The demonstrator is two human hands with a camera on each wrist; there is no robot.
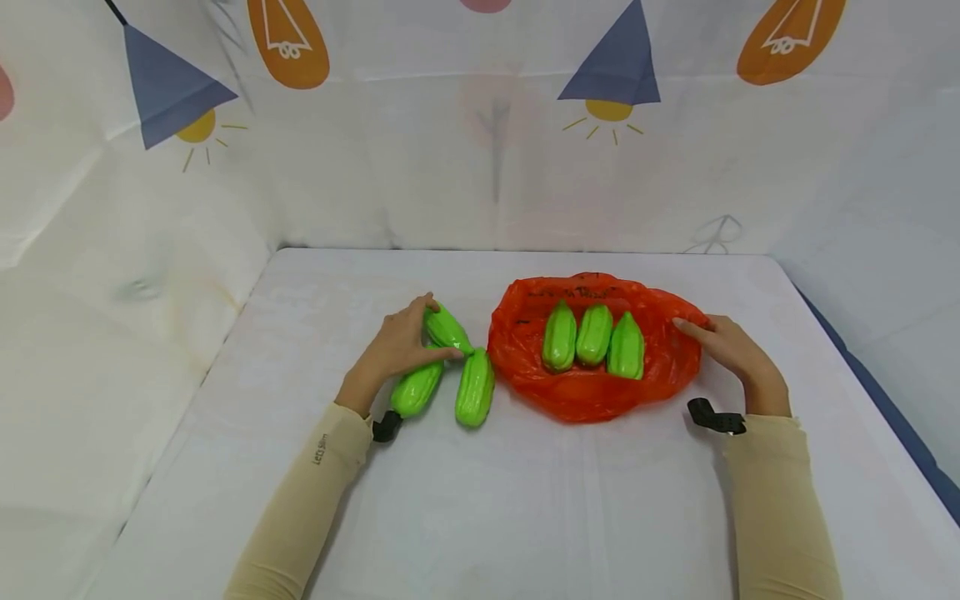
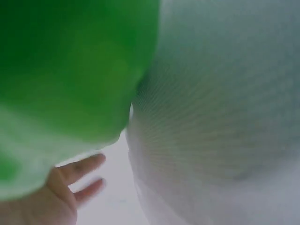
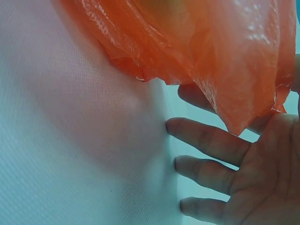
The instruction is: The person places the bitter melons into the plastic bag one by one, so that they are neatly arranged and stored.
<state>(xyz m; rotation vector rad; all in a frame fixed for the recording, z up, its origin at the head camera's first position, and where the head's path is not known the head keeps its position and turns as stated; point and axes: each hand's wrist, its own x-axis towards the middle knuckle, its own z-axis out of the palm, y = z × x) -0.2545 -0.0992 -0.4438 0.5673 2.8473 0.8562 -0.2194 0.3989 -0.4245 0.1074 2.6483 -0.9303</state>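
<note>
Head view, red bag (image 1: 592,398), between right fingers (image 1: 693,330)

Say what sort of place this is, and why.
Probably a makeshift recording booth: pale sheeting printed with lamps hangs behind a white table, plus black wrist straps that may carry cameras.

Place: a cloth-walled booth around a table (image 1: 555,517); whether in a home, lab or workshop cannot be told
Far curtain (image 1: 420,167): pale, printed with blue lampshades (image 1: 617,62) and orange bulbs (image 1: 288,62)
Left sheet (image 1: 97,333): pale, creased
Right sheet (image 1: 885,250): pale grey
Tabletop: white
</note>
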